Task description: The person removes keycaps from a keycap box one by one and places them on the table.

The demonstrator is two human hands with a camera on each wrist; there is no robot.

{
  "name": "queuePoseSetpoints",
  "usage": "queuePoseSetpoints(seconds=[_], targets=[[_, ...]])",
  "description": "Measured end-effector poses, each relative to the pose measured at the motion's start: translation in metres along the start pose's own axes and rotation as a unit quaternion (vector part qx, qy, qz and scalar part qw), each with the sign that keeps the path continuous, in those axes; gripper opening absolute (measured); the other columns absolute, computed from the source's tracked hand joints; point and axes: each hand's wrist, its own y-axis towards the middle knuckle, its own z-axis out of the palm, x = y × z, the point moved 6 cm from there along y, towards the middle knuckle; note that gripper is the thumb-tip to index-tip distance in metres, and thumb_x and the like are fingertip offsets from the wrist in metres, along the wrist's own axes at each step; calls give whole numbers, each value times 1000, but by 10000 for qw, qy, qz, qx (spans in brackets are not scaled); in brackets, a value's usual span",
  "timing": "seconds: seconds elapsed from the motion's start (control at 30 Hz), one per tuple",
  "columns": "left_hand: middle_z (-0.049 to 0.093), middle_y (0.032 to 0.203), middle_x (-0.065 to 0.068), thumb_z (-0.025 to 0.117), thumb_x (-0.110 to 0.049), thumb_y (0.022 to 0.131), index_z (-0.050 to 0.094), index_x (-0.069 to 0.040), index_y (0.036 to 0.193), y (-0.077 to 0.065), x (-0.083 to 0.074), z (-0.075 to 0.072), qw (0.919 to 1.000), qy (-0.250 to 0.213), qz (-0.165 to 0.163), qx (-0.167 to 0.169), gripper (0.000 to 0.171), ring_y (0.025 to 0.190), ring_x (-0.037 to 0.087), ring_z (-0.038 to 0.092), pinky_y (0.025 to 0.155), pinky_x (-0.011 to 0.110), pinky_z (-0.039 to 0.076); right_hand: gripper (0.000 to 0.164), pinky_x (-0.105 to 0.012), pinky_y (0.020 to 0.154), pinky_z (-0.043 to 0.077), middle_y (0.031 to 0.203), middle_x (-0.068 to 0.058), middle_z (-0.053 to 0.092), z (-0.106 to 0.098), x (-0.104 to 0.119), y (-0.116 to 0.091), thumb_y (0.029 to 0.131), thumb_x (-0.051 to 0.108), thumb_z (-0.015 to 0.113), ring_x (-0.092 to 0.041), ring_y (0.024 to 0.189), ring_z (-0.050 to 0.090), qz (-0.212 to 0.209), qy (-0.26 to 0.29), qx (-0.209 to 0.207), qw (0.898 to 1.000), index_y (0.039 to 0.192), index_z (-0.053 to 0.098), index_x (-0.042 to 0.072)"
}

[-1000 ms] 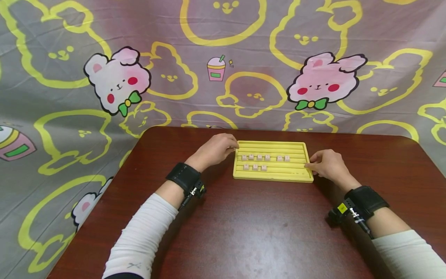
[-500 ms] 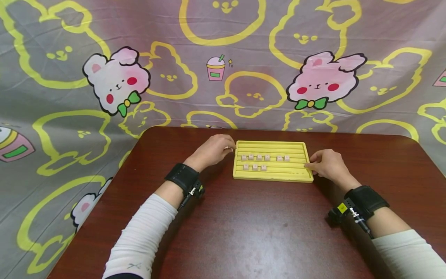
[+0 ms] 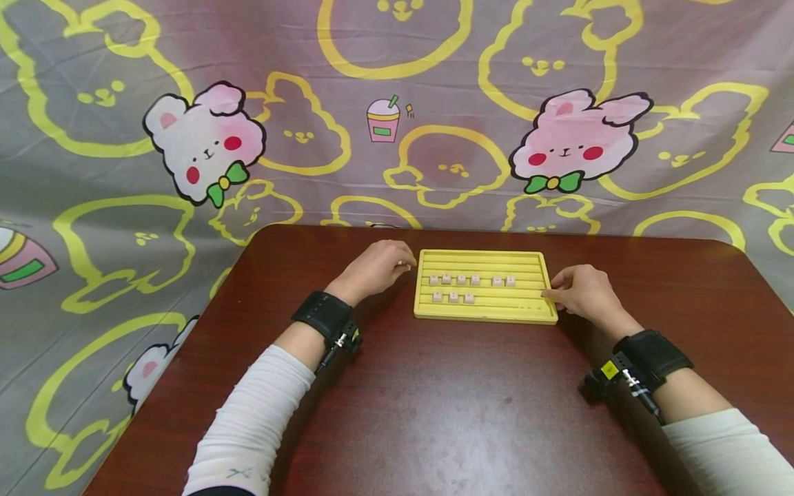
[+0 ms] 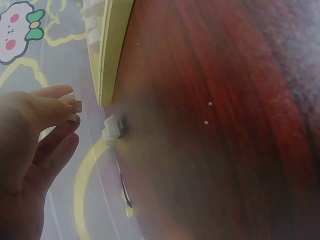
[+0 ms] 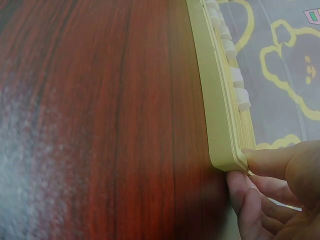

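A yellow tray (image 3: 484,311) with raised ridges lies on the table and bears two rows of small pale keycap-like blocks (image 3: 462,280). My right hand (image 3: 584,295) grips its right end; in the right wrist view the thumb (image 5: 272,162) lies on the rim and the other fingers are below the corner. Just off the tray's left end is my left hand (image 3: 378,267). Its thumb and fingertips come together in a pinch, and a small beige block (image 4: 78,106) shows at the thumb tip. A white piece (image 4: 112,129) appears beyond these fingers, close to the tray corner.
The dark red-brown wooden table (image 3: 434,413) extends toward me and to both sides of the tray. Behind its far edge hangs a printed cloth (image 3: 347,103). A thin dark cable (image 4: 125,192) shows along the far edge.
My left hand has drawn slightly left from the tray's edge, opening a small gap. My right hand stays on the right end, and the rows of blocks look the same.
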Motion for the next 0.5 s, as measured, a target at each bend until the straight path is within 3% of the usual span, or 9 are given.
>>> queuePoseSetpoints(seconds=[0.5], targets=[[72, 107, 4, 67, -4, 92, 77, -9, 106, -1, 8, 7, 10000, -41, -32, 34, 17, 107, 21, 66, 97, 35, 53, 35, -25, 55, 51, 83, -15, 71, 1, 0, 1, 89, 23, 73, -15, 64, 64, -2, 2, -24, 10000, 107, 66, -6]])
